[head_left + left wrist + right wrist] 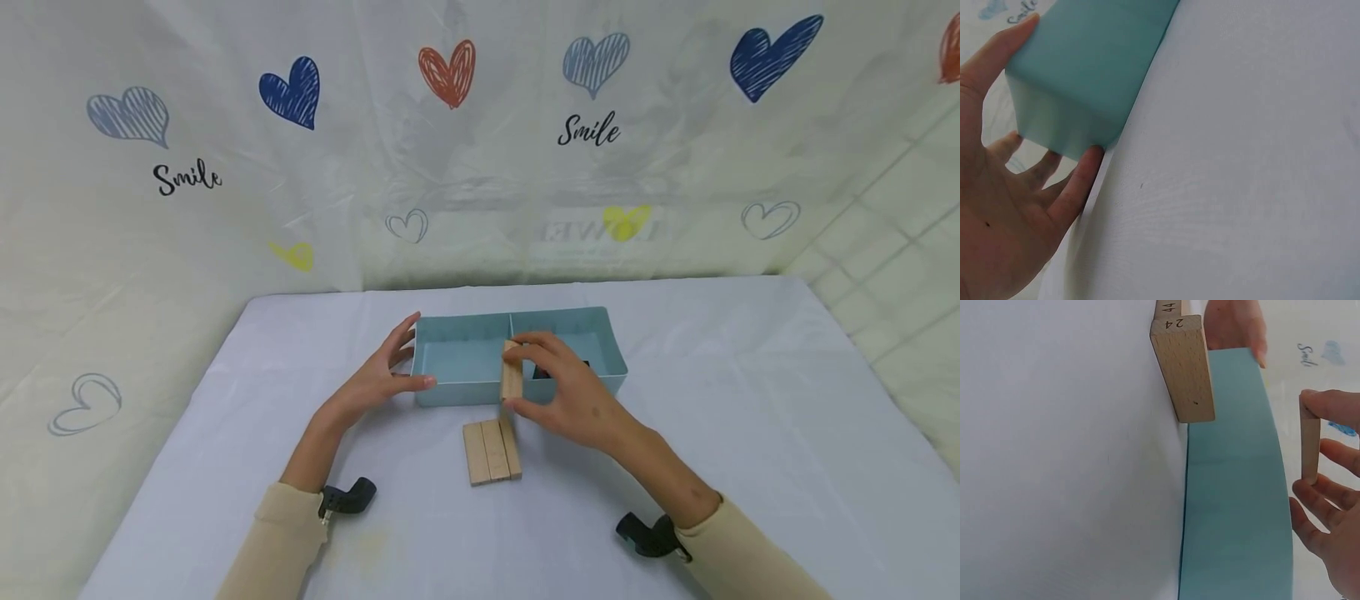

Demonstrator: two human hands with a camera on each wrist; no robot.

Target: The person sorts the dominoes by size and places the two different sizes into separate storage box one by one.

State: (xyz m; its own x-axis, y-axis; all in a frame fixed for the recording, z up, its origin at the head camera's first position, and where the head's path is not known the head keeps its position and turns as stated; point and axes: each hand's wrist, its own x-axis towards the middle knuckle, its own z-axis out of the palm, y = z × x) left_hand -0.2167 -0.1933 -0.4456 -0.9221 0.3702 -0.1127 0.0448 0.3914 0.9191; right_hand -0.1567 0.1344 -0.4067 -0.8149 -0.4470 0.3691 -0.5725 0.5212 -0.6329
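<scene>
A light blue two-compartment box (465, 393) stands on the table. My left hand (375, 379) holds its left end, the thumb at the front rim and the fingers along the end wall; in the left wrist view the fingertips (1088, 156) touch that wall. With thumb and fingertips my right hand (573, 392) pinches a wooden block (512, 372) by its ends. This block is raised at the box's front rim, near the divider, and in the right wrist view the held block (1310, 447) shows edge-on. Before the box lie several wooden blocks (491, 452), side by side.
Something small and black (542, 372) lies in the box's right compartment, partly behind my right hand. A white cloth covers the table (675, 350). Behind it hangs a pale curtain (502, 167) printed with hearts. Both wrists wear black cameras (348, 497).
</scene>
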